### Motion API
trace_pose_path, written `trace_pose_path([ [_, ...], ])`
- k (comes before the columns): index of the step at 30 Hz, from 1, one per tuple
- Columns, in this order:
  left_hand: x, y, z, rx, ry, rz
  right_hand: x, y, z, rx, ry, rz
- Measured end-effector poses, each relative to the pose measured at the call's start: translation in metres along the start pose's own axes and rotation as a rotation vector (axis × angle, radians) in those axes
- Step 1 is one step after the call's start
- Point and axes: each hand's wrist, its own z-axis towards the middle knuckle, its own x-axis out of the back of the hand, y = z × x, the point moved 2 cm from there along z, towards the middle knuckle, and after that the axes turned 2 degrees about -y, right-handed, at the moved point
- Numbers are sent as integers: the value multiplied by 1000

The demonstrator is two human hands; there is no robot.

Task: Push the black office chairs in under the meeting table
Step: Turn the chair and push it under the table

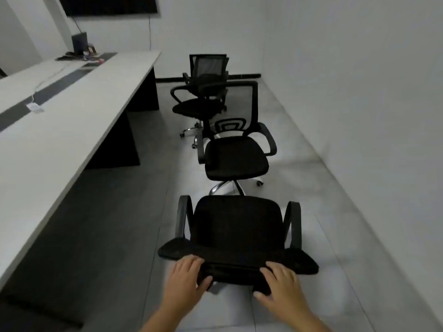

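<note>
The nearest black office chair (237, 226) stands right below me in the aisle, its seat pointing away down the room. My left hand (185, 275) and my right hand (279, 282) both grip the top edge of its backrest, fingers over the front and thumbs behind. Three more black chairs stand in a row beyond it: one (236, 154) just ahead, a second (203, 104) behind that, a third (208, 68) near the far wall. The long white meeting table (60, 130) runs along the left; all the chairs stand out from it.
A white wall (359, 92) closes the aisle on the right. Dark panel legs (115, 144) stand under the table. On the tabletop lie a dark centre strip, a cable, and a black box with clutter (80, 44) at the far end. A dark screen hangs on the far wall.
</note>
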Motion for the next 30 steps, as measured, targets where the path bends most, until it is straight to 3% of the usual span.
trace_pose_path([
  [2, -3, -2, 6, 12, -116, 87, -7, -7, 7, -18, -15, 36],
  [5, -6, -10, 14, 41, -143, 206, -8, -11, 21, -151, -56, 4],
  [11, -29, -25, 51, -61, -388, 233, -32, 5, 32, -22, -22, -69],
  [15, -48, -37, 56, -281, -229, 285, -34, 12, 28, 4, -12, -59],
  [20, -65, -26, 56, -375, -120, 259, -39, 44, 27, 161, -12, -120],
  [26, -81, 39, 55, -310, -197, 142, -31, 112, 31, 298, 33, -150],
  [30, -99, 96, 54, -132, -158, 112, -26, 171, 48, 450, 108, -149],
])
